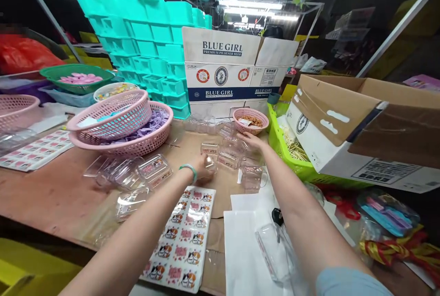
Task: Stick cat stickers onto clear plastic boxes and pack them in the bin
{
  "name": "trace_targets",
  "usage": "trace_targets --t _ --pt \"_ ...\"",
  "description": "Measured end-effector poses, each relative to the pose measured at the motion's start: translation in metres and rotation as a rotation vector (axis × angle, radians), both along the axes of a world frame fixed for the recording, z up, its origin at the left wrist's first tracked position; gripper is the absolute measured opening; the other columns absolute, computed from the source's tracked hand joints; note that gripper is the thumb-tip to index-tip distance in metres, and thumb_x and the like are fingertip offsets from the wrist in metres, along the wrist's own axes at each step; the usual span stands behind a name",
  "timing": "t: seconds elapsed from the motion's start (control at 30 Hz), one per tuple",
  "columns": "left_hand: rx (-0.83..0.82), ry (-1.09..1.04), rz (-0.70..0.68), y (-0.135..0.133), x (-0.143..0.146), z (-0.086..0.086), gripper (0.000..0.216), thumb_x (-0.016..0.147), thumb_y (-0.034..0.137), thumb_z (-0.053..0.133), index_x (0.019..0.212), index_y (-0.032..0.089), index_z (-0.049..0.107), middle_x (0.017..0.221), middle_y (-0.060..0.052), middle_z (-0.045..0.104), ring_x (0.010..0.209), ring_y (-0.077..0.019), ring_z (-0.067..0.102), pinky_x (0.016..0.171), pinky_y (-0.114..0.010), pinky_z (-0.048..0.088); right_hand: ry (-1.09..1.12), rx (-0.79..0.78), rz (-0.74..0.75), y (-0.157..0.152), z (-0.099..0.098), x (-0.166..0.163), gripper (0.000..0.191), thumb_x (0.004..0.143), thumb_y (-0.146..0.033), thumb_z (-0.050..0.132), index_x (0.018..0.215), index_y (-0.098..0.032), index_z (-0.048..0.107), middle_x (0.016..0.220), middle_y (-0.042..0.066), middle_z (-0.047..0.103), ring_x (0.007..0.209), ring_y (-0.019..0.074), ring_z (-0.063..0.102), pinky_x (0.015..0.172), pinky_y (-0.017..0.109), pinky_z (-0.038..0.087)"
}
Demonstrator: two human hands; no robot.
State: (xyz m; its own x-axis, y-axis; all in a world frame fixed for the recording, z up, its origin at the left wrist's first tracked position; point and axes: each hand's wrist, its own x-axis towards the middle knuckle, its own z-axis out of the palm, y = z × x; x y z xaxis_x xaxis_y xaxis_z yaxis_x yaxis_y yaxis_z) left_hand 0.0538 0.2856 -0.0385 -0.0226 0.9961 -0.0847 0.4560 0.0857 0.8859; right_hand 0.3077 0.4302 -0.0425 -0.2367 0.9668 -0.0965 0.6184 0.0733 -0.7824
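Note:
My left hand (202,167), with a green band at its wrist, is closed on a small clear plastic box (210,165) low over the cardboard-covered table. Just beyond lie several more clear boxes with printed stickers, one of them a stickered box (227,159). My right hand (250,141) reaches over the far end of this group with its fingers stretched out, close to a small pink basket (250,121) of brown pieces. Its fingertips are near the clear boxes; whether they touch is hard to see. A sheet of cat stickers (185,236) lies below my left forearm.
Stacked pink baskets (120,145) with purple pieces stand left, above more clear boxes (127,172). Turquoise bins (151,35) and a beer carton (220,71) rise behind. An open carton (330,126) rests on a lime-green basket (275,131) at right. White paper (240,250) lies in front.

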Motion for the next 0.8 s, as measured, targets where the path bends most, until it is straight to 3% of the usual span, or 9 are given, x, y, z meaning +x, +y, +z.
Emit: trace_targets --t 0.1,0.17,0.23,0.4,0.5,0.63,0.7,0.8 --pt "-0.042 -0.299 0.116 -0.006 0.011 -0.007 0.050 0.064 0.062 0.068 0.086 0.017 0.060 0.090 -0.013 0.068 0.096 -0.0293 0.065 0.081 -0.038 0.051 0.019 -0.057 0.075 0.001 -0.006 0.002 0.075 0.065 -0.072 0.065 0.121 -0.022 0.061 0.134 0.011 0.057 0.125 0.0317 0.050 0.108 0.047 0.033" --pt "-0.042 -0.527 0.177 -0.010 0.030 -0.007 0.058 0.075 0.070 0.049 0.096 0.017 0.060 0.094 -0.011 0.069 0.087 -0.0232 0.068 0.075 -0.034 0.053 0.048 -0.050 0.120 -0.004 -0.008 0.000 0.066 0.067 -0.068 0.067 0.117 -0.025 0.063 0.132 0.008 0.058 0.124 0.0289 0.051 0.108 0.044 0.034" --pt "-0.025 -0.761 0.249 -0.011 0.053 -0.005 0.058 0.077 0.070 0.046 0.099 0.018 0.061 0.098 -0.009 0.070 0.088 -0.0202 0.068 0.076 -0.031 0.054 0.083 -0.032 0.162 -0.010 -0.008 -0.003 0.060 0.069 -0.064 0.069 0.115 -0.026 0.064 0.132 0.006 0.058 0.126 0.0271 0.048 0.109 0.041 0.033" --pt "-0.033 -1.340 0.469 -0.003 0.090 0.003 0.039 0.071 0.055 0.069 0.083 0.018 0.064 0.080 -0.004 0.070 0.088 -0.0202 0.068 0.080 -0.030 0.053 0.197 -0.004 0.222 -0.024 -0.012 -0.016 0.054 0.078 -0.058 0.063 0.123 -0.029 0.061 0.137 0.004 0.055 0.130 0.0232 0.046 0.112 0.039 0.029" --pt "0.054 -1.388 0.477 0.000 0.095 0.006 0.037 0.069 0.049 0.073 0.088 0.019 0.065 0.082 -0.001 0.071 0.090 -0.0185 0.068 0.086 -0.030 0.051 0.248 -0.011 0.225 -0.024 -0.016 -0.021 0.058 0.073 -0.056 0.069 0.123 -0.028 0.062 0.135 0.005 0.056 0.130 0.0239 0.046 0.112 0.040 0.029" --pt "0.026 -1.343 0.277 -0.004 0.095 0.013 0.040 0.069 0.048 0.074 0.095 0.018 0.065 0.093 -0.005 0.071 0.101 -0.0228 0.066 0.092 -0.035 0.049 0.334 -0.027 0.184 -0.021 -0.021 -0.022 0.068 0.073 -0.059 0.066 0.131 -0.026 0.054 0.136 0.008 0.055 0.127 0.0241 0.049 0.107 0.040 0.037" --pt "0.027 -1.275 0.166 -0.008 0.095 0.017 0.044 0.070 0.048 0.072 0.101 0.018 0.064 0.103 -0.007 0.070 0.106 -0.0252 0.063 0.094 -0.036 0.047 0.373 -0.022 0.174 -0.021 -0.022 -0.025 0.062 0.076 -0.062 0.061 0.125 -0.024 0.059 0.133 0.007 0.058 0.125 0.0241 0.051 0.106 0.040 0.038" --pt "0.111 -1.068 0.105 -0.013 0.099 0.018 0.053 0.070 0.044 0.072 0.115 0.021 0.056 0.122 -0.006 0.062 0.118 -0.0248 0.055 0.100 -0.035 0.043 0.408 -0.030 0.193 -0.023 -0.020 -0.036 0.058 0.079 -0.065 0.054 0.112 -0.018 0.067 0.121 0.008 0.066 0.115 0.0251 0.058 0.101 0.039 0.044"
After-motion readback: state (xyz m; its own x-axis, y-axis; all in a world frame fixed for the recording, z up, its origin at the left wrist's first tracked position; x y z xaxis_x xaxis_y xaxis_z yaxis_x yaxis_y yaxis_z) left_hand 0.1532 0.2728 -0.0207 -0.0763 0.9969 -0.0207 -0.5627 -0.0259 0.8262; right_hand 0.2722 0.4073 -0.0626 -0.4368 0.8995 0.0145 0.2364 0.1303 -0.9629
